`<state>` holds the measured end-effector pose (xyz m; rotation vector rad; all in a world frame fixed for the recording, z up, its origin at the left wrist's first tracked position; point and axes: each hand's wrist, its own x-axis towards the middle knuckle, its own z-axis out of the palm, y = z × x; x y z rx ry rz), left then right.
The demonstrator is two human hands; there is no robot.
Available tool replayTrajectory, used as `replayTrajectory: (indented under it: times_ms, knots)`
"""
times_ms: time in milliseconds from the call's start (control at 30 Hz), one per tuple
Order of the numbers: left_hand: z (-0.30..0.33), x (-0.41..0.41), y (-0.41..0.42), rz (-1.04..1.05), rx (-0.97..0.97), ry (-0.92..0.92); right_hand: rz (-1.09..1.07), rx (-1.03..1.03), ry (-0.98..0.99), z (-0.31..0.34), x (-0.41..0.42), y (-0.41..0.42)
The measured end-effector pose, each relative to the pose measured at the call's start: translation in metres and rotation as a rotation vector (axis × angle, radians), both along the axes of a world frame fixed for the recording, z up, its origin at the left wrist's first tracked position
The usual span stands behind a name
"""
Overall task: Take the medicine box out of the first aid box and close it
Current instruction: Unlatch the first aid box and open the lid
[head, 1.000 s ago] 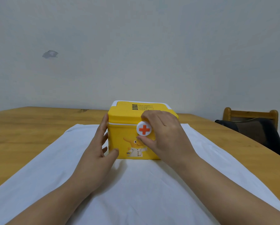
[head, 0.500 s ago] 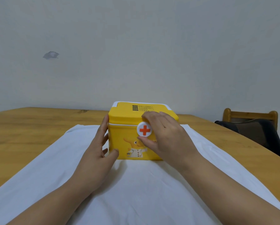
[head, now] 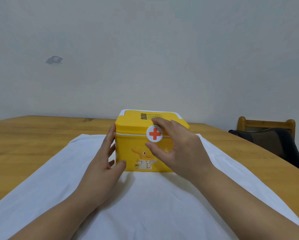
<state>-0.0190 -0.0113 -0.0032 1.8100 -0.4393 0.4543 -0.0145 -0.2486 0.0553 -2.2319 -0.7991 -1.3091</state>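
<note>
While both hands (head: 179,153) flank the first aid box (head: 129,149), a chair (head: 273,135) stands right.

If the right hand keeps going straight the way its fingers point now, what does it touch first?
Most likely the round red-cross latch on the yellow first aid box: the right hand brackets it, forefinger above, thumb below. Whether they already touch it is unclear.

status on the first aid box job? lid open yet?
Done: nothing visible yet; the yellow first aid box sits shut on the white cloth. In hand: left hand braces the box's left side; right hand has thumb and fingers around the round red-cross latch. Left: open the lid, take out the medicine box (not in view), close it.
</note>
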Motion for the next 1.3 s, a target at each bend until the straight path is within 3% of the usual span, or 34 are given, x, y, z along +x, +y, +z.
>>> replayTrajectory:
  times_ms: [233, 500, 667, 767, 867, 1067, 1167, 1300]
  knots:
    - [-0.001, 0.001, 0.001, -0.015, -0.016, 0.013, 0.08, 0.145, -0.041, -0.006, 0.001, -0.002]
    - [0.002, -0.001, 0.002, -0.026, -0.014, 0.029, 0.133, -0.147, -0.204, -0.021, 0.002, -0.012]
    - [0.003, -0.001, 0.001, -0.018, -0.021, 0.05, 0.137, -0.143, -0.2, -0.02, 0.001, -0.013]
    - [0.003, -0.002, 0.001, -0.001, -0.052, 0.096, 0.094, -0.002, -0.195, -0.015, 0.001, -0.018]
    - [0.005, -0.002, 0.001, 0.005, -0.062, 0.116, 0.005, 0.263, -0.129, -0.007, 0.005, -0.029]
    - [0.014, -0.004, -0.003, 0.01, -0.052, 0.116, -0.086, 0.778, 0.334, -0.014, 0.022, -0.048]
    - [0.018, -0.003, -0.003, 0.025, -0.042, 0.131, -0.012, 0.859, 0.417, -0.021, 0.022, -0.048]
    - [0.023, -0.006, -0.003, 0.023, -0.06, 0.13, -0.009, 0.823, 0.381, -0.021, 0.017, -0.042]
